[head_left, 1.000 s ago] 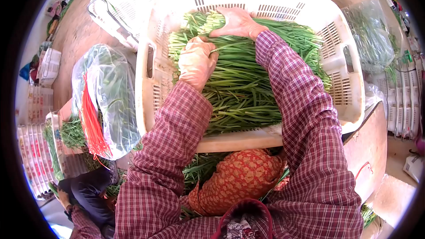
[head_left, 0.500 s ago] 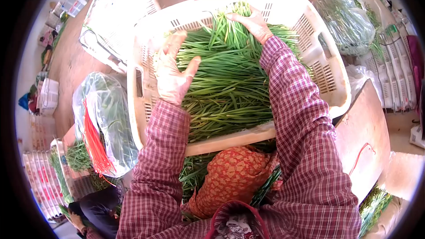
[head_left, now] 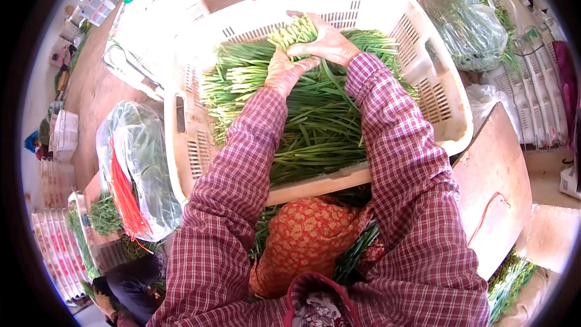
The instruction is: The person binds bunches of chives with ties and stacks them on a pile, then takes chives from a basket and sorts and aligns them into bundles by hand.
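A white plastic basket (head_left: 457, 106) holds layers of long green stalks (head_left: 321, 121). Near its far side, my right hand (head_left: 330, 43) is wrapped round a bunch of stalks (head_left: 295, 33) with pale cut ends facing up. Just below, my left hand (head_left: 287, 71) closes on the lower part of the same bunch, its thumb close to the right hand's. Other pale stalk ends lie left of my left hand, on the pile in the basket.
Clear bags of greens (head_left: 472, 30) stand at the upper right; another bag (head_left: 142, 163) with red ties (head_left: 126, 194) is at left. Stacked white crates (head_left: 526, 91) are at right. A person's hand (head_left: 104, 304) and dark-clothed leg show lower left.
My left hand has moved from the basket's left side to the bunch and closed on it. My right hand has shifted slightly left and down with the bunch. The pale ends at left are now uncovered.
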`<act>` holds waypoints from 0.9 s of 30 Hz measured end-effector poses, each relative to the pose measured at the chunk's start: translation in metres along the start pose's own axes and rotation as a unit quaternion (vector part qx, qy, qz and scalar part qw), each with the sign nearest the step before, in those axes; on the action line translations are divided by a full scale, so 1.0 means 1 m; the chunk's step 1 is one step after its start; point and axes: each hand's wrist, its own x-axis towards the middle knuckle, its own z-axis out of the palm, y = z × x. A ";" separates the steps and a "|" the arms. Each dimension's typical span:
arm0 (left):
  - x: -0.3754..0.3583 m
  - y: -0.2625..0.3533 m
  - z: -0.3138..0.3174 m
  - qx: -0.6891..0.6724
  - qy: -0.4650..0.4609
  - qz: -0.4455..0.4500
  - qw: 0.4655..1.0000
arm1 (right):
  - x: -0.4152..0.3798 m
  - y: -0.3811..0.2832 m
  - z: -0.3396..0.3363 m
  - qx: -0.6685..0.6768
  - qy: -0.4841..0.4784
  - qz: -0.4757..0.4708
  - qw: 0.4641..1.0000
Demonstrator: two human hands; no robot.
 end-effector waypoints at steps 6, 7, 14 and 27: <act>0.027 -0.033 -0.054 0.175 -0.122 0.100 0.972 | -0.004 -0.010 0.016 -0.103 -0.010 -0.072 0.992; 0.020 -0.023 -0.045 0.224 -0.132 0.100 0.960 | -0.004 -0.010 0.018 -0.100 -0.013 -0.073 0.992; -0.007 0.009 -0.012 0.738 -0.007 0.005 0.675 | 0.004 0.009 0.024 -0.016 0.067 -0.038 0.997; -0.016 -0.007 -0.020 0.904 -0.131 -0.019 0.406 | -0.068 -0.189 -0.138 0.260 0.286 -0.327 0.862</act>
